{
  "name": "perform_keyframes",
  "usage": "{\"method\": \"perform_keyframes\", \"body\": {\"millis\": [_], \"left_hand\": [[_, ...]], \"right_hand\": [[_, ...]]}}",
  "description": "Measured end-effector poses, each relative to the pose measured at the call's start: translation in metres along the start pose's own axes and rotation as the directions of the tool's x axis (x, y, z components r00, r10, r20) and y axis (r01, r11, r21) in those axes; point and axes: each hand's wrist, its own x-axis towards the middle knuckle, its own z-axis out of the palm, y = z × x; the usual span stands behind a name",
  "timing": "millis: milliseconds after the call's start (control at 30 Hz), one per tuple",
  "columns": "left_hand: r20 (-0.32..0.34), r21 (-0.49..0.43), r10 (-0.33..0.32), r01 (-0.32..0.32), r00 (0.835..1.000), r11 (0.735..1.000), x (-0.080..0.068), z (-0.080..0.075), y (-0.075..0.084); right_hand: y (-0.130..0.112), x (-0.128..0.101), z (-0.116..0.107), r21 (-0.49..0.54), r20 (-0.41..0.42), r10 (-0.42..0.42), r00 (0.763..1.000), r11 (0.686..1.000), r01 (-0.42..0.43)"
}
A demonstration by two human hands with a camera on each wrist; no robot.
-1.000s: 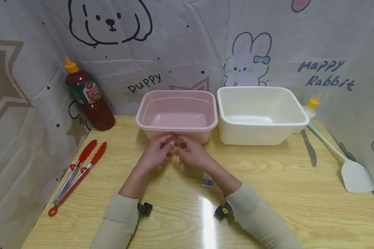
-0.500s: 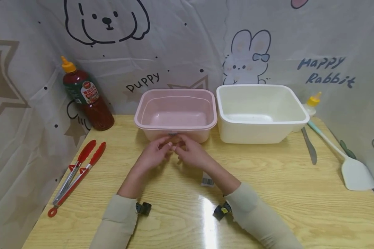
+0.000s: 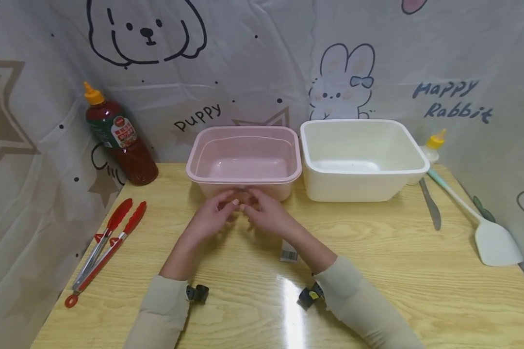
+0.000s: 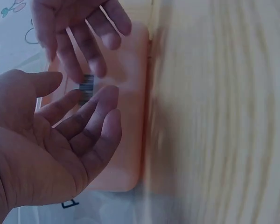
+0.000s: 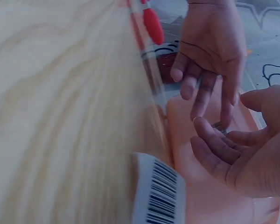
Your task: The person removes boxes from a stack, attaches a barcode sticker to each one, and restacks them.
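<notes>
My left hand (image 3: 210,217) and right hand (image 3: 268,213) face each other in front of the pink basin (image 3: 244,186). In the left wrist view, the left hand (image 4: 51,140) has its palm turned up, with loosely bent fingers and nothing in them. The right wrist view shows the right hand (image 5: 256,154) just as relaxed, holding nothing. Behind the fingertips, a small barcode label (image 4: 86,83) on the basin's front wall is partly covered. Whether any fingertip touches the basin, I cannot tell.
A white bin (image 3: 353,186) stands right of the basin. Red-handled tongs (image 3: 105,254) and a red sauce bottle (image 3: 122,138) are at left. A knife (image 3: 430,206), white spatula (image 3: 498,245) and yellow-capped bottle (image 3: 432,145) lie or stand at right. A barcode tag (image 3: 289,252) lies near my right forearm.
The head view has shifted slightly. Both hands stay almost in place before the basin; the left hand has drawn a little to the left, widening the gap between the thumbs.
</notes>
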Motion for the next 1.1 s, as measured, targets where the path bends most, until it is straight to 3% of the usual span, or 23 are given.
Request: {"method": "perform_keyframes", "body": {"millis": [133,333,567,767,967,1100], "left_hand": [[-0.042,0.016,-0.011,0.012,0.999,1.000,0.000,-0.001,0.000],[0.004,0.069,0.012,-0.012,1.000,0.998,0.001,0.003,0.000],[-0.036,0.020,0.011,-0.010,0.999,1.000,-0.002,-0.004,-0.001],[-0.012,0.036,-0.032,0.032,0.999,0.999,-0.001,-0.001,-0.008],[0.040,0.064,0.056,-0.059,0.998,0.996,-0.003,0.001,-0.001],[0.093,0.113,0.086,-0.096,0.992,0.989,-0.006,0.000,0.004]], "right_hand": [[0.000,-0.002,-0.001,-0.017,-0.032,0.019,0.999,1.000,-0.019],[0.006,0.000,0.005,-0.031,0.034,0.001,0.999,1.000,0.000],[-0.005,-0.001,-0.003,0.011,-0.035,0.018,0.999,1.000,-0.017],[0.005,-0.001,0.002,-0.025,0.040,0.058,0.997,0.998,-0.057],[0.005,-0.008,-0.006,-0.036,0.082,-0.076,0.994,0.996,0.080],[0.001,-0.019,-0.025,-0.138,0.110,-0.160,0.981,0.975,0.175]]}}
